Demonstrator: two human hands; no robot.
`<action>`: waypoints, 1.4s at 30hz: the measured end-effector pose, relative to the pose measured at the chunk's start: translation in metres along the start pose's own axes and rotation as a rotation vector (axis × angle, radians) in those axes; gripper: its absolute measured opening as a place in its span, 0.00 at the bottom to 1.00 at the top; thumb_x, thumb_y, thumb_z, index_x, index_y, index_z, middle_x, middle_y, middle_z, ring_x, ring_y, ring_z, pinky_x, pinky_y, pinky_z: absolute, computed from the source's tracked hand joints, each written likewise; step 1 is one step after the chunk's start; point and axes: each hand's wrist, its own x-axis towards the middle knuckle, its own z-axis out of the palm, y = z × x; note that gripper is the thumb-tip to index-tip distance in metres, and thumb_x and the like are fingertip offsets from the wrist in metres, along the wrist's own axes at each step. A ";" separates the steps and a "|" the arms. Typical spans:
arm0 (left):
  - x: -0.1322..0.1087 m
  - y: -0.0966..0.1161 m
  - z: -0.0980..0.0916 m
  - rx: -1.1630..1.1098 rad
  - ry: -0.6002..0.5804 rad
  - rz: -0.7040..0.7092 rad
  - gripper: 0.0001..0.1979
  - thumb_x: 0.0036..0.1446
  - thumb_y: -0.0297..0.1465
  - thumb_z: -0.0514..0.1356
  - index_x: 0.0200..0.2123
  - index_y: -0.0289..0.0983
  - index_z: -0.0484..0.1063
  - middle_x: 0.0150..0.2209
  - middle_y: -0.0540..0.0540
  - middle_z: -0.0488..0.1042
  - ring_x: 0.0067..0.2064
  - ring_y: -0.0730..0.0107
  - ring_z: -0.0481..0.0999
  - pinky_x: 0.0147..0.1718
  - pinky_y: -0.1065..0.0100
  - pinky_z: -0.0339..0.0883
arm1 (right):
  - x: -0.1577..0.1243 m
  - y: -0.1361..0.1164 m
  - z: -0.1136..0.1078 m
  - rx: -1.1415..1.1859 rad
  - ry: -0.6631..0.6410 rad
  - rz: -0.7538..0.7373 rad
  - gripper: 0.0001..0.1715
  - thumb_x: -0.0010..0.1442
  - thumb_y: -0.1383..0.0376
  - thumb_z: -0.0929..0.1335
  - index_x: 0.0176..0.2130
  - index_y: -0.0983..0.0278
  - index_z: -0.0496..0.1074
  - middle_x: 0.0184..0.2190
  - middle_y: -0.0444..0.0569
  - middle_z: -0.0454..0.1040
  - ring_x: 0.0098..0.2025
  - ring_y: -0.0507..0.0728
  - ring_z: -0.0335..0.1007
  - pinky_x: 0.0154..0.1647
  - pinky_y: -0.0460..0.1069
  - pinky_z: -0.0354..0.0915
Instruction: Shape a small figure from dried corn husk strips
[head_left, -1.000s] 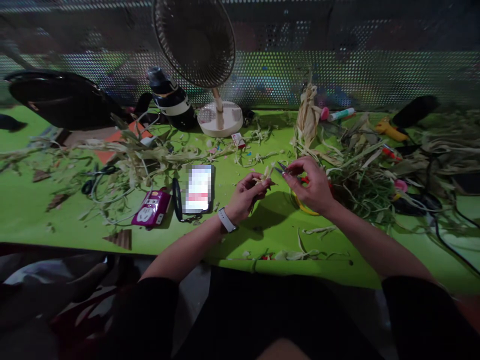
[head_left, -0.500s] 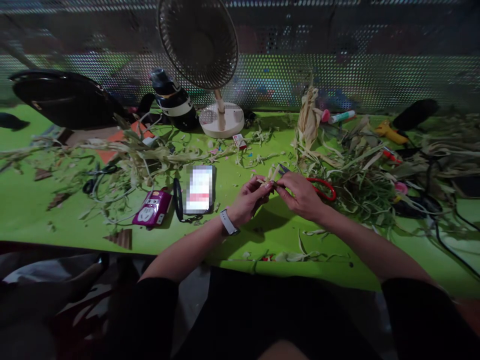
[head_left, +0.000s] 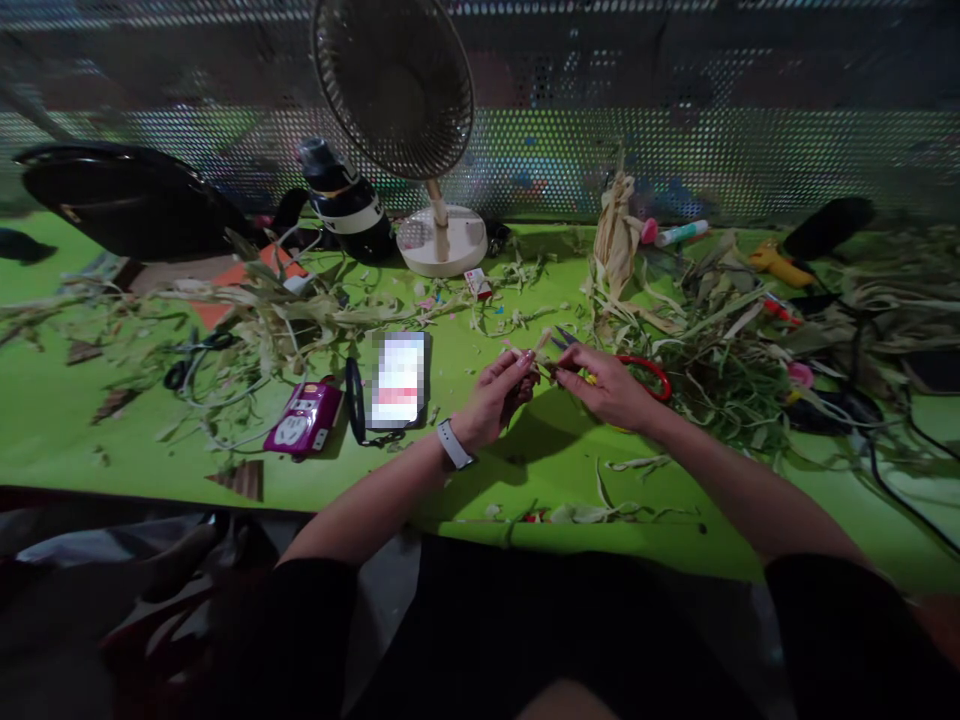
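My left hand (head_left: 496,398), with a pale band at its wrist, is closed on a corn husk strip (head_left: 545,342) whose pale ends stick up above the fingers. Just to its right, my right hand (head_left: 604,388) pinches a thin end of the husk between thumb and fingers; a small gap separates the two hands. Red-handled scissors (head_left: 664,380) lie on the table behind and partly under my right hand, their blades pointing left. Fine detail of the husk at the fingertips is too small to make out.
On the green table (head_left: 450,480) are a phone (head_left: 397,380), a purple power socket (head_left: 304,418), black scissors (head_left: 180,372), a fan (head_left: 442,240) and a dark bottle (head_left: 349,205). A husk bundle (head_left: 616,235), marker (head_left: 681,233), yellow glue gun (head_left: 780,263) and husk scraps (head_left: 739,385) lie right.
My hands have moved slightly apart, the left one a little leftward and the right one a little rightward. The husk's pale ends have shifted between them.
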 end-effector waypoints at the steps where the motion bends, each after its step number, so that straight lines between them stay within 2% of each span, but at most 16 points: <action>1: 0.000 0.000 0.000 0.003 -0.009 0.009 0.18 0.41 0.36 0.73 0.33 0.34 0.72 0.25 0.54 0.70 0.24 0.86 0.65 0.23 0.81 0.59 | 0.000 -0.001 -0.001 0.090 -0.025 0.062 0.10 0.61 0.60 0.64 0.32 0.63 0.67 0.29 0.46 0.69 0.33 0.54 0.64 0.37 0.51 0.61; 5: -0.001 0.000 0.001 0.045 -0.015 0.051 0.17 0.37 0.31 0.74 0.30 0.33 0.72 0.25 0.54 0.71 0.22 0.87 0.63 0.21 0.81 0.57 | 0.002 -0.004 -0.001 0.432 -0.103 0.276 0.12 0.57 0.57 0.68 0.31 0.63 0.68 0.26 0.43 0.68 0.30 0.52 0.63 0.37 0.50 0.61; 9: 0.000 -0.001 0.000 0.082 -0.003 0.082 0.16 0.37 0.31 0.74 0.30 0.34 0.73 0.25 0.55 0.72 0.22 0.87 0.63 0.21 0.80 0.55 | 0.003 -0.005 0.001 0.637 -0.098 0.372 0.12 0.52 0.58 0.71 0.29 0.64 0.70 0.23 0.42 0.68 0.27 0.50 0.62 0.33 0.48 0.59; 13: 0.001 -0.002 -0.002 0.131 -0.034 0.133 0.17 0.36 0.30 0.74 0.32 0.36 0.74 0.28 0.54 0.75 0.27 0.82 0.69 0.29 0.77 0.63 | 0.002 -0.002 0.003 0.822 -0.119 0.492 0.11 0.49 0.61 0.72 0.26 0.65 0.69 0.21 0.41 0.67 0.24 0.48 0.61 0.28 0.46 0.57; 16: 0.002 -0.002 -0.002 0.159 -0.063 0.164 0.17 0.36 0.30 0.74 0.31 0.36 0.73 0.30 0.53 0.76 0.31 0.79 0.72 0.35 0.73 0.66 | 0.002 0.000 0.005 0.935 -0.151 0.572 0.10 0.47 0.63 0.72 0.26 0.65 0.69 0.21 0.42 0.68 0.22 0.48 0.61 0.25 0.45 0.56; 20: 0.001 -0.005 -0.002 0.177 -0.040 0.191 0.16 0.39 0.33 0.73 0.28 0.36 0.71 0.27 0.54 0.74 0.27 0.82 0.69 0.31 0.75 0.64 | 0.001 -0.001 0.009 0.945 -0.184 0.597 0.10 0.48 0.62 0.71 0.26 0.65 0.67 0.20 0.42 0.67 0.21 0.48 0.59 0.22 0.45 0.54; 24: 0.001 -0.007 -0.002 0.185 -0.005 0.196 0.15 0.41 0.35 0.72 0.27 0.35 0.70 0.26 0.55 0.72 0.24 0.84 0.64 0.26 0.77 0.59 | -0.001 -0.006 0.011 0.786 -0.184 0.493 0.11 0.53 0.59 0.68 0.30 0.65 0.68 0.23 0.42 0.68 0.23 0.49 0.60 0.25 0.46 0.55; 28: 0.001 -0.007 -0.001 0.145 0.026 0.161 0.17 0.40 0.35 0.73 0.27 0.35 0.69 0.25 0.55 0.71 0.23 0.85 0.63 0.24 0.78 0.57 | -0.004 -0.009 0.010 0.438 -0.174 0.254 0.13 0.61 0.56 0.65 0.34 0.64 0.68 0.28 0.44 0.67 0.28 0.51 0.61 0.30 0.47 0.58; 32: 0.001 -0.007 0.000 0.133 0.024 0.160 0.17 0.40 0.35 0.73 0.28 0.35 0.68 0.25 0.56 0.70 0.23 0.85 0.62 0.23 0.78 0.55 | -0.006 -0.006 0.014 0.040 -0.035 -0.023 0.16 0.67 0.56 0.60 0.31 0.62 0.64 0.27 0.44 0.63 0.29 0.52 0.59 0.32 0.49 0.57; 35: 0.000 -0.007 0.000 0.152 -0.012 0.157 0.18 0.41 0.36 0.73 0.28 0.36 0.68 0.25 0.55 0.71 0.23 0.85 0.62 0.23 0.78 0.55 | -0.008 0.001 0.019 -0.177 0.074 -0.207 0.17 0.69 0.58 0.56 0.31 0.61 0.61 0.27 0.46 0.62 0.29 0.54 0.58 0.31 0.50 0.57; 39: -0.001 -0.008 -0.002 0.178 -0.042 0.164 0.18 0.42 0.38 0.72 0.30 0.37 0.69 0.28 0.54 0.72 0.26 0.83 0.64 0.26 0.76 0.58 | -0.009 0.006 0.021 -0.302 0.143 -0.341 0.15 0.70 0.60 0.55 0.32 0.60 0.59 0.27 0.46 0.62 0.29 0.55 0.58 0.29 0.50 0.57; 42: -0.001 -0.007 -0.005 0.211 -0.085 0.183 0.18 0.42 0.36 0.72 0.34 0.37 0.70 0.33 0.52 0.74 0.31 0.80 0.69 0.32 0.74 0.61 | -0.008 0.005 0.015 -0.270 0.143 -0.332 0.16 0.70 0.60 0.55 0.31 0.60 0.59 0.27 0.46 0.62 0.30 0.55 0.59 0.30 0.50 0.58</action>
